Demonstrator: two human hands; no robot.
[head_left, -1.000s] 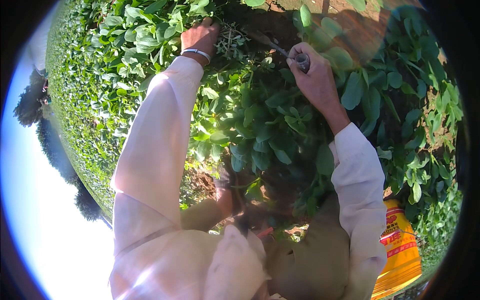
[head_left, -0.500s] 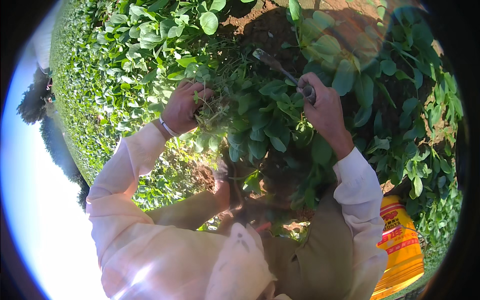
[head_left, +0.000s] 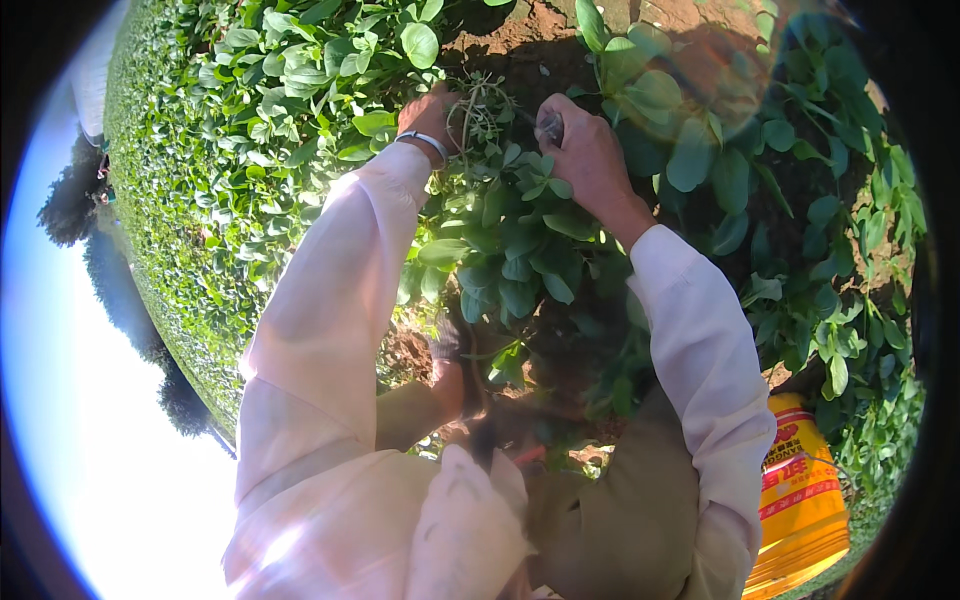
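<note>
My left hand [head_left: 428, 115], with a white band at the wrist, reaches into the far leaves. Its fingers curl around a tuft of thin-stemmed weeds [head_left: 482, 112], whose leaves partly cover them. To its right, my right hand [head_left: 590, 160] is wrapped round the handle of a small hand weeder [head_left: 550, 127]. Only the handle's end shows clearly; the shaft and blade are hidden or lost in shadow. Broad-leaved green plants [head_left: 520, 240] grow just below and between both hands.
Dense low crop plants [head_left: 230, 160] spread on the left, and larger leafy ones [head_left: 730, 180] stand on the right. Bare reddish soil [head_left: 510, 30] shows at the far side. A yellow bucket [head_left: 805, 510] with red print sits at the lower right, near my right arm.
My left hand has moved away and to the right, carrying the weeds. My right hand has shifted left and farther away, so the weeder's blade, visible before, no longer shows clearly.
</note>
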